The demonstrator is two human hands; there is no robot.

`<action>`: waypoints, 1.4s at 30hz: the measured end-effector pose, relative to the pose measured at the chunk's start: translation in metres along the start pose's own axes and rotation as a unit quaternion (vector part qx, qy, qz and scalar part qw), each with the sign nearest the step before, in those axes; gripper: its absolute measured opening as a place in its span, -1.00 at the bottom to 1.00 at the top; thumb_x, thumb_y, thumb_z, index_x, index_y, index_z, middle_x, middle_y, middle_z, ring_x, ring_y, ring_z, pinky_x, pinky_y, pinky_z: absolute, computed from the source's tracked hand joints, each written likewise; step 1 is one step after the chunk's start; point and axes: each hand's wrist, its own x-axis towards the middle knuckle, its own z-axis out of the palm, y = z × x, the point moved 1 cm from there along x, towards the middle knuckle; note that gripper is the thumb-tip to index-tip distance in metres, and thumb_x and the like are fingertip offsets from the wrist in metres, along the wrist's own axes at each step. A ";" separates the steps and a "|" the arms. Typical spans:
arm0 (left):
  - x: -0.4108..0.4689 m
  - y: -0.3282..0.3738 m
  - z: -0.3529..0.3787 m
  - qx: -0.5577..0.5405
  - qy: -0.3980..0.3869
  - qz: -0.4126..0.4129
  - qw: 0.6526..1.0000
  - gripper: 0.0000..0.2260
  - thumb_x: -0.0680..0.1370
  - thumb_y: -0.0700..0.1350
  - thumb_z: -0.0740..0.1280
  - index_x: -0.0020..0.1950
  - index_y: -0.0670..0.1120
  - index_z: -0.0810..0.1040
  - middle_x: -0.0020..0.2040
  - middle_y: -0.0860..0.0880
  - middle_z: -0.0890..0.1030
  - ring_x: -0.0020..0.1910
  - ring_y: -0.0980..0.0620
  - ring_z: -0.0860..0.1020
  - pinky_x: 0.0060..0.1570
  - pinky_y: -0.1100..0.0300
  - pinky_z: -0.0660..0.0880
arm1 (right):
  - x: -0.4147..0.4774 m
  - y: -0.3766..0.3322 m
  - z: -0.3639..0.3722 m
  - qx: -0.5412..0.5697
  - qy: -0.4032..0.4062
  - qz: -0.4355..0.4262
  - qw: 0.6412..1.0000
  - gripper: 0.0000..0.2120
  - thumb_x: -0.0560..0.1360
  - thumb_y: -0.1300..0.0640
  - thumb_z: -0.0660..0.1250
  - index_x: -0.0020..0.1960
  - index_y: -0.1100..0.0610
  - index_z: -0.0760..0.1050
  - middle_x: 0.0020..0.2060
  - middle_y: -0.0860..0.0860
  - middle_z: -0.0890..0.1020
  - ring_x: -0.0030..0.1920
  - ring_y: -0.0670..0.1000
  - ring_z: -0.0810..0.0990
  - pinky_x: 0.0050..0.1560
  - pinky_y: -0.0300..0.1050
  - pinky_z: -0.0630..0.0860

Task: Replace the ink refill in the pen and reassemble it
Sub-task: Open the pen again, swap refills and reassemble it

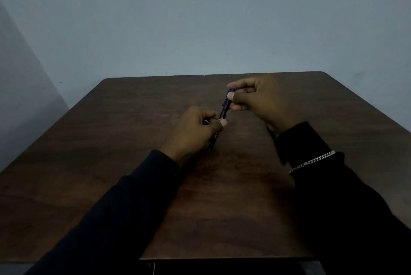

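Pen (225, 107), one: held above table (111, 141), between both hands.
Left hand (195, 130) curled round lower barrel; right hand (255, 101) pinching blue clip end (joint possibly closed; dim view). Twist with halves kept in line.

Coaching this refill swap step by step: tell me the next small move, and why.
Probably twist the ends against each other: the left hand grips the lower half of the dark pen with a blue clip end, the right hand pinches that top, and it looks whole.

Pen (225, 108) barrel hidden by left hand (195, 129); tip perhaps indistinct.
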 end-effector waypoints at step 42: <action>0.036 0.032 0.090 -0.052 -0.017 -0.196 0.979 -0.83 0.66 -0.27 0.34 -0.02 -0.34 0.65 -0.18 -0.18 0.68 -0.28 -0.03 0.67 -0.13 0.01 0.73 | -0.031 0.022 -0.026 -0.438 0.059 0.107 0.891 -0.63 0.57 0.14 0.42 -0.30 0.12 0.31 -0.36 0.05 0.47 -0.40 -0.04 0.44 -0.51 -0.20 0.24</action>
